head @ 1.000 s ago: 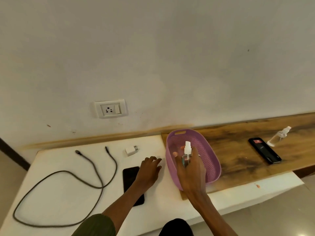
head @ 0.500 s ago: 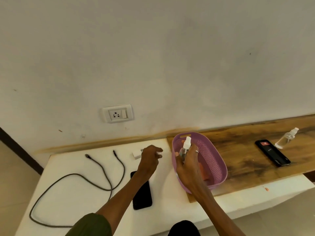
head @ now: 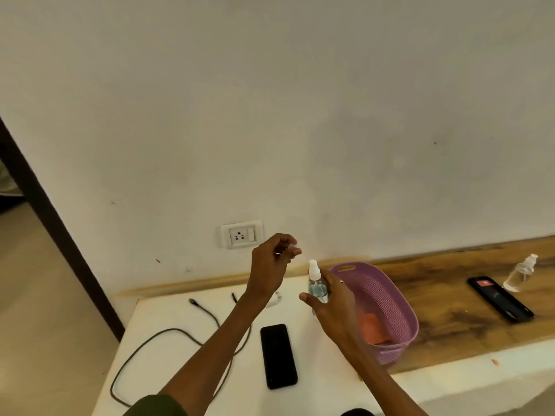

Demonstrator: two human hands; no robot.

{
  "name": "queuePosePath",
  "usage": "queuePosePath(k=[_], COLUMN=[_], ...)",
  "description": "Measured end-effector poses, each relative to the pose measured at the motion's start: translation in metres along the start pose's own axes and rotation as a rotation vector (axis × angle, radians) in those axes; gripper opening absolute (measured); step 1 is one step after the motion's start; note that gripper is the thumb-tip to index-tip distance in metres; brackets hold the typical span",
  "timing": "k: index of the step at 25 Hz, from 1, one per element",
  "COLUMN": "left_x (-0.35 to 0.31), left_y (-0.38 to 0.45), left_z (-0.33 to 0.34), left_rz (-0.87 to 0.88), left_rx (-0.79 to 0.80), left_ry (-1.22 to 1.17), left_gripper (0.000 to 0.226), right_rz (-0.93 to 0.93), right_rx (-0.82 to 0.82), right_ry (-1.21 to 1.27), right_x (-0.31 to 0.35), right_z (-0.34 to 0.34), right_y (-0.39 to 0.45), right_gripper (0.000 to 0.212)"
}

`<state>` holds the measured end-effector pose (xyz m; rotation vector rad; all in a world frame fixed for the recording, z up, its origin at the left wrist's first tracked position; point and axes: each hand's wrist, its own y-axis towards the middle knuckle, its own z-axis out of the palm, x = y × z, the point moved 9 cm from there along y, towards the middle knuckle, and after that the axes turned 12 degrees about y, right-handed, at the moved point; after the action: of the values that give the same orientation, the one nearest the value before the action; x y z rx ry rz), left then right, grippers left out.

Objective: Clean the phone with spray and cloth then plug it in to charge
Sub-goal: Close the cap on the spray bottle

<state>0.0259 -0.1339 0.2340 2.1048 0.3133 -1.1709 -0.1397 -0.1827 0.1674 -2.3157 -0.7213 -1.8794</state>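
Observation:
A black phone (head: 277, 355) lies flat on the white table (head: 315, 370). My right hand (head: 333, 301) is shut on a small spray bottle (head: 316, 280) with a white nozzle and bluish liquid, held upright above the table, left of the basket. My left hand (head: 271, 259) is raised beside it near the wall socket (head: 241, 234), fingers pinched on what looks like a small clear cap (head: 286, 248), which is blurred. An orange cloth (head: 372, 327) lies inside the purple basket (head: 390, 292). A grey cable (head: 180, 331) and a white charger plug (head: 274, 299) lie on the table.
On the wooden counter (head: 450, 319) to the right lie a second black phone (head: 500, 298) and a clear spray bottle (head: 521, 273). A dark door frame (head: 60, 229) runs down the left. The wall stands close behind the table.
My right hand has lifted the spray bottle up and left, out of the basket. My left hand rose from near the phone to the bottle's top and pulled away pinched shut. The view shifted left.

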Motion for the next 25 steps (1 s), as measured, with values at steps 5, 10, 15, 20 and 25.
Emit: queuePosePath(k=[5,10,15,20,25], left_x=[-0.035,-0.051,-0.056,-0.061,-0.064], left_y=[-0.006,-0.015,-0.026,-0.029,-0.028], left_z=[-0.032,-0.041,-0.040,-0.040,-0.042], left_rz=[0.107,0.097,0.100,0.114,0.074], left_rx=[-0.021,-0.002,0.034,0.066,0.091], left_ry=[0.054,0.085,0.113,0.116,0.084], left_gripper=[0.015,0.015,0.013,0.016,0.016], right_rz=[-0.046,-0.051,-0.059,-0.097,-0.105], right_rx=[-0.013,0.022,0.045,0.029,0.046], right_ry=[0.048,0.068,0.054,0.039,0.011], right_x=[0.028,0.047,0.059,0.072,0.082], right_z=[0.009,0.020,0.022,0.019,0.016], right_y=[-0.009,-0.017,-0.026,-0.031,-0.030], right_gripper=[0.054,0.056,0.055,0.042,0.040])
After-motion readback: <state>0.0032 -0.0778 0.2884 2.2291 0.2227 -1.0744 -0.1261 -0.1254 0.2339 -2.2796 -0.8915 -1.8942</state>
